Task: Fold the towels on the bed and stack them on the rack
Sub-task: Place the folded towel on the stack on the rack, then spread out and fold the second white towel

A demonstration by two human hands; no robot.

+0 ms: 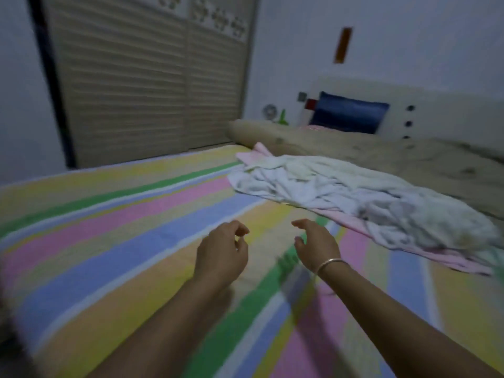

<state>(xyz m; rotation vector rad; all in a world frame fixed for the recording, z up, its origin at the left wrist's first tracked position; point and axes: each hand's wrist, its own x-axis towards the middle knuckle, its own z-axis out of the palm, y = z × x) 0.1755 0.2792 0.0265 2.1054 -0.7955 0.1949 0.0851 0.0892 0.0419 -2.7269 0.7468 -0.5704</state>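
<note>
A rumpled heap of white towels (341,192) lies on the bed's right side, on top of a pink towel (447,259) whose edge shows beneath it. The bed (114,241) is covered with a sheet striped in pastel colours. My left hand (222,255) and my right hand (316,245) reach forward side by side above the sheet, short of the heap. Both hold nothing and their fingers hang loosely curled. A metal bangle circles my right wrist. No rack is in view.
A beige rolled quilt (368,151) lies behind the towels along the headboard, with a blue pillow (349,113) propped against it. A slatted wardrobe (147,85) stands beyond the bed's far side. Small items sit on a ledge by the headboard.
</note>
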